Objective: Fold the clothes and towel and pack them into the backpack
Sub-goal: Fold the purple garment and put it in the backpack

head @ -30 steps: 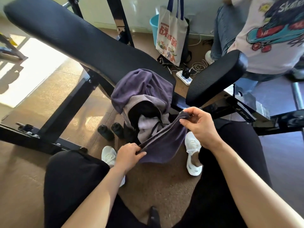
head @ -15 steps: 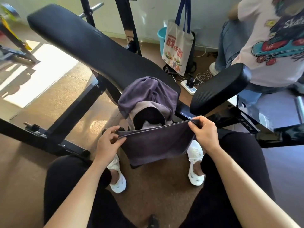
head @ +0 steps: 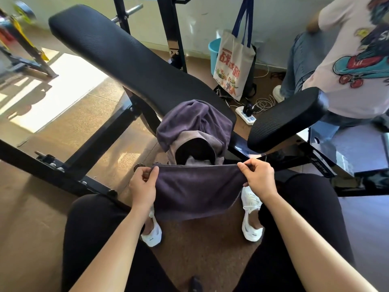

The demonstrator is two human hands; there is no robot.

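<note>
Your left hand [head: 143,184] and right hand [head: 257,178] reach forward, level and apart — fingers pinched shut, each on a top corner of the dark purple towel [head: 195,192].

Probably a gym: padded weight bench [head: 130,57], barbell rack [head: 172,32], rubber floor [head: 206,249].

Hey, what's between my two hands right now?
In the head view, the dark purple towel spans the gap: the left hand and right hand each pinch a top corner, pulling its upper edge taut while the rest hangs down.
</note>
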